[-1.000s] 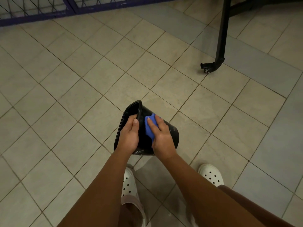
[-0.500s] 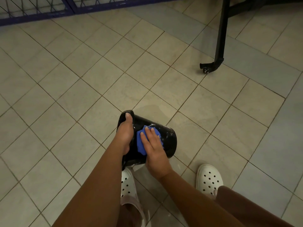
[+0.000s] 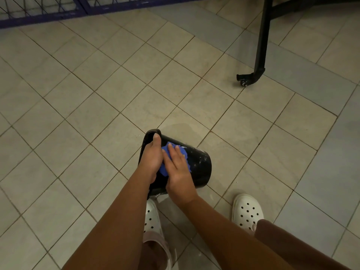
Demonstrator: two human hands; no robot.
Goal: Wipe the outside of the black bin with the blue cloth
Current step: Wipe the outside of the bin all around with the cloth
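Note:
A small glossy black bin [image 3: 200,164] is tipped on its side above the tiled floor, its open rim to the left and its base to the right. My left hand [image 3: 152,156] grips the rim, thumb pointing up over the edge. My right hand [image 3: 176,168] lies flat on the bin's side and presses a crumpled blue cloth [image 3: 184,152] against it. The cloth shows above and below my fingers. Pale smears mark the bin's wall near its base.
My two white clogs [image 3: 247,211] stand on the beige tiles just below the bin. A black metal leg with a small caster [image 3: 243,81] rises at the upper right. A purple-framed wire fence [image 3: 39,18] runs along the top left.
The bin has been turned and lowered, its rim swinging left. My right hand with the cloth slid across the bin's side toward the rim, and my left hand shifted its grip on the rim.

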